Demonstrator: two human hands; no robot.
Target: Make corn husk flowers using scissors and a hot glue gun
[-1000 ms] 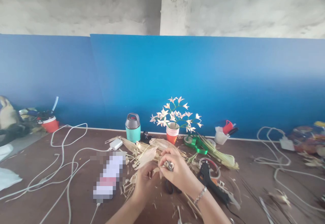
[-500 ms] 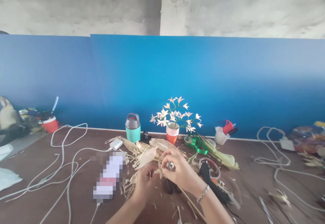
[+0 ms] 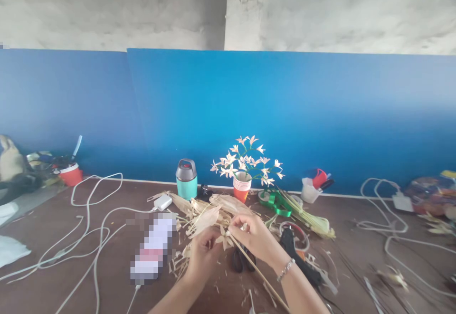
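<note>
A pale husk flower (image 3: 224,239) with pointed petals is pinched in my left hand (image 3: 204,252), its fingers closed at the flower's left side. My right hand (image 3: 254,235) has thumb and fingertips pressed together at the flower's upper right edge. A small whitish thing shows among the right fingers, too small to name. A thin straw-coloured stick (image 3: 261,276) runs from near the flower down beneath my right wrist. Dried husks (image 3: 204,221) lie heaped behind both hands. Black scissor handles (image 3: 242,261) rest on the table below the fingers, the blades hidden.
Behind the husks, paper cups (image 3: 242,190) hold a spray of finished flowers. Near them stand a teal flask (image 3: 187,186) and green ribbon (image 3: 278,203). A black glue gun (image 3: 299,259) lies right, a blurred-out phone (image 3: 153,247) left. White cables (image 3: 103,238) cross the table.
My right fingers have shifted slightly to the right and changed their grip, showing more of the flower and the stick. The left hand is almost still.
</note>
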